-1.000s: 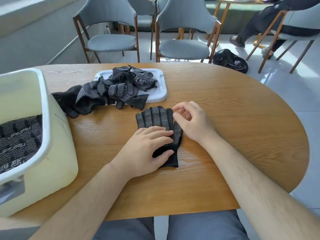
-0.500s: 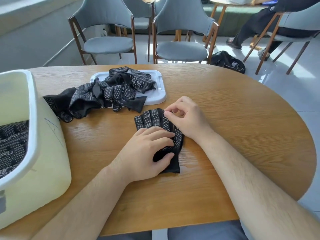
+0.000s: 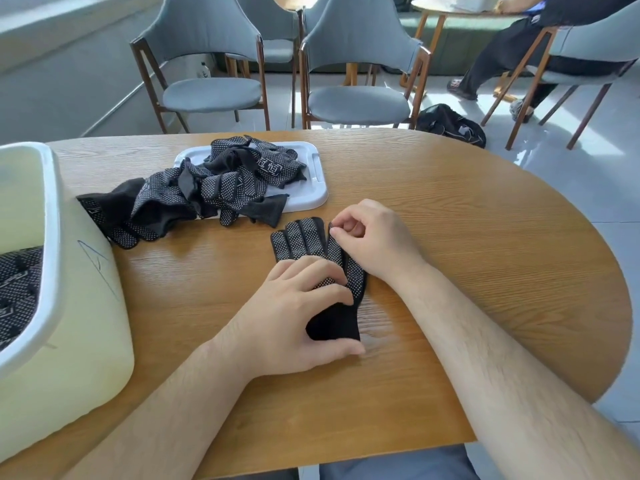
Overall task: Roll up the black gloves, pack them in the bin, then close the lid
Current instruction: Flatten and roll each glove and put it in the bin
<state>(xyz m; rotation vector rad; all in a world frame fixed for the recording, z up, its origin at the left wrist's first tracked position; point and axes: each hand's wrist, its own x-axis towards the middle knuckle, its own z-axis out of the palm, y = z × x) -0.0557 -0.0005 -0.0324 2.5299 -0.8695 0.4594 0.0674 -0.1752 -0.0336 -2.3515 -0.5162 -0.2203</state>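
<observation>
Head — left hand covers glove middle

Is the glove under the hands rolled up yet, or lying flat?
Flat: the glove lies spread on the table, fingers extended, left hand pressing its palm, right hand pinching one fingertip.

I found the glove matt black knit cloth, studded with white grip dots. The table was grained wood, lightly glossy. The lid and bin were smooth plastic.
</observation>
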